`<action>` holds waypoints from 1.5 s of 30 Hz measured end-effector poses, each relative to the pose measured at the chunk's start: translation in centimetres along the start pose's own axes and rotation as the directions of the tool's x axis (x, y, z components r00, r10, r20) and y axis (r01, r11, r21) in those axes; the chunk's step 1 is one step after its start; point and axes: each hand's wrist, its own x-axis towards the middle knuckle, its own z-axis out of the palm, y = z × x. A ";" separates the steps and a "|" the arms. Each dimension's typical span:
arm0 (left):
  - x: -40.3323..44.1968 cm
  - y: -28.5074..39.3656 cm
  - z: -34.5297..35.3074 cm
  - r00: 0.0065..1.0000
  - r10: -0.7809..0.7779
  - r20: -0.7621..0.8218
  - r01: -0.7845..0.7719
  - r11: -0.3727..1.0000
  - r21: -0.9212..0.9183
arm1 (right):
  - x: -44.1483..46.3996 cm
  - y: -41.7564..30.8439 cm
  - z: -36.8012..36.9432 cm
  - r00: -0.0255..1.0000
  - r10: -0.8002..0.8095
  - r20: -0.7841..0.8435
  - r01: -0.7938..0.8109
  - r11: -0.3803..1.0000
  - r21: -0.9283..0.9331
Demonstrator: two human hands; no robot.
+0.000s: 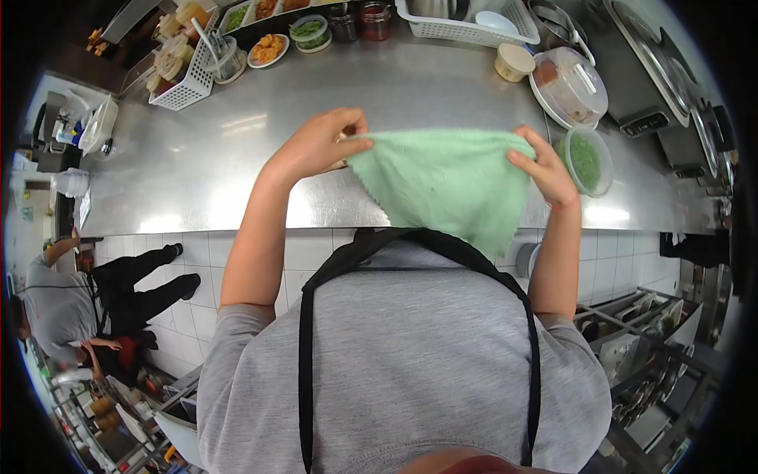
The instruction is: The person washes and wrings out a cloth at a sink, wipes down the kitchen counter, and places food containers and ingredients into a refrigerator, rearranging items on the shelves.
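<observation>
A pale green cloth [446,178] hangs spread between my two hands, over the front edge of the steel counter [332,87]. My left hand [328,142] pinches its upper left corner between thumb and fingers. At the upper right corner my right hand [546,167] grips the cloth, thumb in front. The top edge is nearly straight, and the lower part drapes in folds towards my apron. Just right of my right hand stands a round clear tub of chopped greens [584,161].
Along the back stand a white basket of bottles [185,88], a plate of orange food [268,50], jars [375,20] and a white basket [470,30]. A clear-domed dish [568,85] and a lidded cup [514,62] sit at right. Another person [59,304] is at left.
</observation>
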 end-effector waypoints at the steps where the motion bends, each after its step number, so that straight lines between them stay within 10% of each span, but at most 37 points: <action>1: 1.3 -1.0 0.9 0.995 -0.077 -0.060 0.079 0.997 0.023 | 0.9 1.6 -0.2 0.997 0.039 -0.061 -0.040 0.999 -0.009; 6: 3.2 -2.4 4.1 0.970 -0.242 0.030 0.237 0.965 0.111 | 0.7 6.8 -2.5 0.985 0.141 -0.102 -0.149 0.985 -0.083; 9: 1.5 -4.2 6.0 0.948 0.186 0.259 -0.180 0.983 -0.046 | -2.0 7.3 -4.1 0.926 0.297 0.235 -0.246 0.943 -0.224; 11: 0.3 -3.7 6.4 0.897 -0.016 0.442 0.084 0.987 -0.134 | -2.9 7.4 -4.2 0.895 0.368 0.253 -0.317 0.923 -0.219; 13: 0.3 -3.8 6.9 0.945 -0.065 0.322 0.091 0.994 -0.066 | -3.0 8.3 -4.0 0.949 0.316 0.001 -0.303 0.913 -0.272; 15: 0.4 -5.9 8.8 0.991 -0.029 -0.134 0.052 0.984 0.169 | -1.9 9.8 -3.4 0.976 0.204 -0.079 -0.219 0.929 -0.298; 20: 0.9 -6.2 10.4 0.975 0.208 -0.081 -0.149 0.878 0.455 | -0.5 10.2 -1.4 0.997 0.033 -0.069 -0.066 0.829 -0.555; 22: 1.2 -4.7 9.8 0.952 -0.300 0.066 0.303 0.951 -0.058 | -0.3 8.6 -0.5 0.993 0.116 0.006 -0.101 0.884 -0.457; 26: 0.4 1.5 9.2 0.909 -0.343 0.239 0.416 0.694 -0.587 | 0.5 3.1 4.3 0.931 0.334 0.150 -0.324 0.942 -0.083; 29: -0.2 4.5 8.2 0.956 -0.221 0.194 0.289 0.578 -0.763 | 1.9 1.6 7.5 0.957 -0.070 0.281 0.105 0.989 -0.109; 32: -1.7 4.9 4.8 0.905 0.211 -0.368 -0.189 0.977 0.097 | 3.7 0.4 9.3 0.954 -0.169 0.249 0.126 0.975 0.183; 35: -3.6 4.4 1.8 0.865 0.361 -0.348 -0.166 0.861 0.480 | 5.9 -0.5 11.6 0.886 -0.274 0.374 0.172 0.943 0.283; 37: -5.1 2.6 0.6 0.883 0.352 -0.310 -0.213 0.890 0.404 | 7.5 -1.5 12.9 0.868 -0.296 0.397 0.177 0.934 0.309; 39: -7.1 2.2 -0.6 0.929 -0.205 -0.307 0.141 0.966 -0.217 | 9.0 -2.8 14.4 0.857 -0.353 0.376 0.134 0.856 0.499; 43: -8.9 -1.6 -4.7 0.821 -0.322 -0.471 0.263 0.946 -0.187 | 13.1 -1.5 19.1 0.913 -0.289 0.290 0.123 0.869 0.478; 45: -9.7 -6.3 -6.9 0.792 -0.376 -0.482 0.424 0.906 -0.010 | 15.3 0.7 20.6 0.913 -0.343 0.222 0.385 0.905 -0.183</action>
